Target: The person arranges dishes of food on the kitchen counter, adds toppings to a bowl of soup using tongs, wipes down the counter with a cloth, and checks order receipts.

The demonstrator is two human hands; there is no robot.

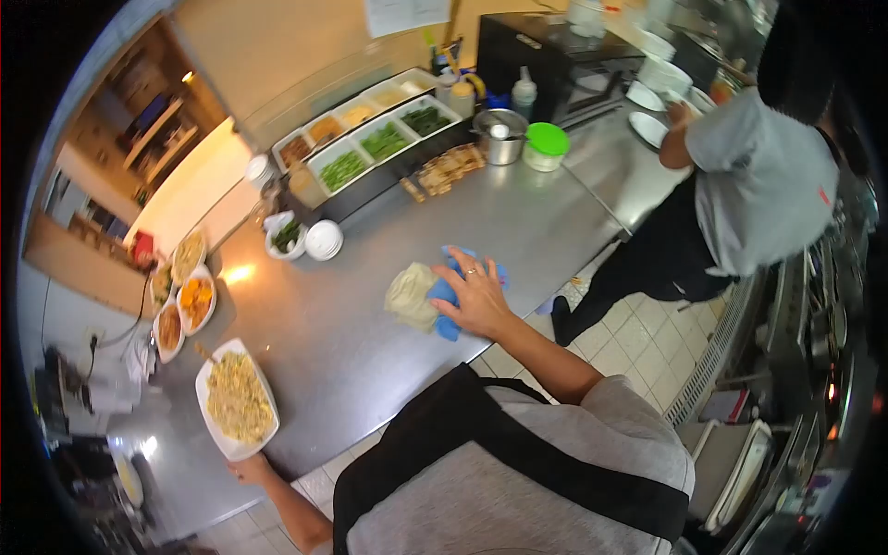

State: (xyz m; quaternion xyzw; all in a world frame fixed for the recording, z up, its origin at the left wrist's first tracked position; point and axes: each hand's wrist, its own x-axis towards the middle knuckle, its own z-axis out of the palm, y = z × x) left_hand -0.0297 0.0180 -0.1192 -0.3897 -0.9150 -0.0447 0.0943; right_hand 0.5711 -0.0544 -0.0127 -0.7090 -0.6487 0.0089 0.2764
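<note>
At the near left of the steel counter, my left hand [248, 469] grips the lower end of a white rectangular dish [269, 443]. Its fingers are partly hidden under the rim. The dish holds a yellowish, chopped food [239, 398], with a utensil handle [204, 351] sticking out at the far end. My right hand [479, 298], wearing a ring, is over a bunched blue cloth [448, 327] near the front edge, thumb and fingers curved about it. A crumpled cream cloth [409, 294] lies against the blue cloth, just left of my right fingers.
Filled dishes [196, 298] stand at the left. Behind are small white bowls [324, 240], a topping rack [384, 141], a metal pot [499, 139] and a green-lidded tub [547, 146]. A co-worker [763, 176] handles white plates [648, 129] at the right.
</note>
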